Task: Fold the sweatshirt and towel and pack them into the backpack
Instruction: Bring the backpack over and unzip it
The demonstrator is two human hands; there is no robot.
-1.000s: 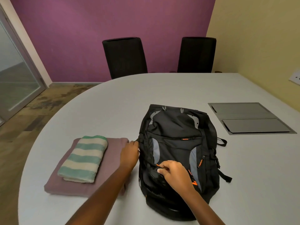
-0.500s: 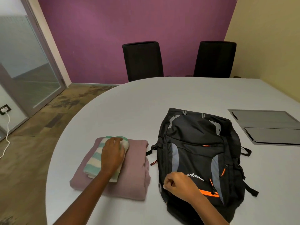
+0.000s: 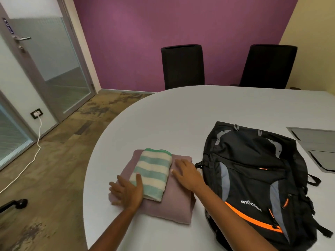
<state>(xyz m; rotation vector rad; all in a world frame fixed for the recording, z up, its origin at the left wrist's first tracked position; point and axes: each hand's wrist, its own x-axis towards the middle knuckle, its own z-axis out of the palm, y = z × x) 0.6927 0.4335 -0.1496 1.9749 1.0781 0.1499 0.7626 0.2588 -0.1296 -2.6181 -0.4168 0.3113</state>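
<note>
A folded mauve sweatshirt (image 3: 178, 205) lies on the white table. On top of it sits a folded towel (image 3: 153, 172) with green and cream stripes. My left hand (image 3: 126, 192) lies flat on the sweatshirt's left edge, its thumb against the towel's near left side. My right hand (image 3: 186, 173) rests flat on the sweatshirt just right of the towel, fingers straight. A black backpack (image 3: 253, 178) with grey panels and orange trim lies flat to the right of the pile, close to my right forearm.
The round white table (image 3: 181, 115) ends close to the left of the pile. Two black chairs (image 3: 182, 66) stand at the far side. A grey metal panel (image 3: 315, 140) is set in the table at right. A glass door and a white cable are at left.
My right hand left the backpack and came onto the sweatshirt right of the towel. My left hand slid off the towel top to the pile's left edge. The view turned left.
</note>
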